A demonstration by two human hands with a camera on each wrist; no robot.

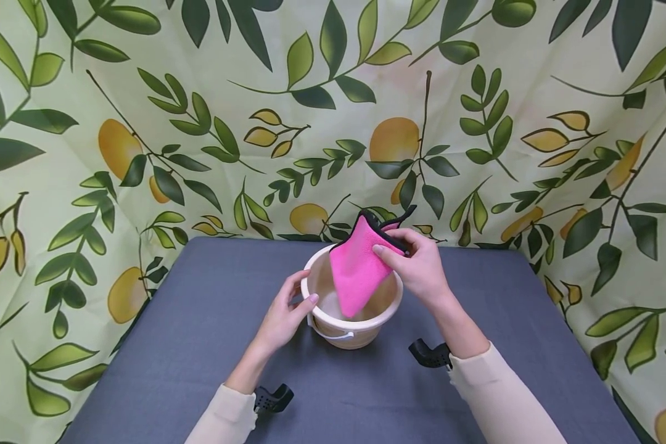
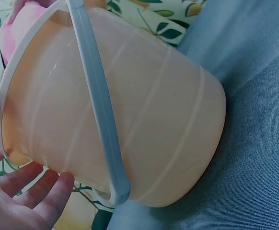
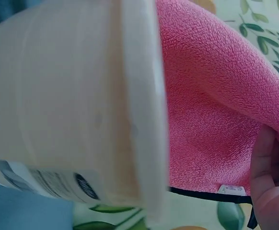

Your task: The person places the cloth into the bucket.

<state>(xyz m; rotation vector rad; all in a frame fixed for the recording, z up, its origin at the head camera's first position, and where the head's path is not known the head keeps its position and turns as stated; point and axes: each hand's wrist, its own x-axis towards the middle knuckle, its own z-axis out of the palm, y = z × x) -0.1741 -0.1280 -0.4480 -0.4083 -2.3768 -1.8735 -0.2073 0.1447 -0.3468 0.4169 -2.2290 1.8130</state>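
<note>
A cream plastic bucket (image 1: pixel 323 316) stands upright on the table, its pale handle (image 2: pixel 101 105) hanging down along the near side. My left hand (image 1: pixel 282 314) holds the bucket's rim at the left, thumb on the rim and fingers along the outer wall. Over the right side of the opening, my right hand (image 1: pixel 419 262) pinches a pink fleecy cloth (image 1: pixel 356 265) with black edging. The cloth's lower corner hangs down inside the bucket. In the right wrist view a small white tag (image 3: pixel 231 190) shows on the cloth's edge, near the thumb.
A grey-blue cloth covers the table (image 1: pixel 200 345). Behind it and at both sides hangs a curtain (image 1: pixel 333 123) printed with leaves and fruit. A printed label (image 3: pixel 48 181) is stuck on the bucket's outer wall. Black wrist mounts (image 1: pixel 274 399) sit on both forearms.
</note>
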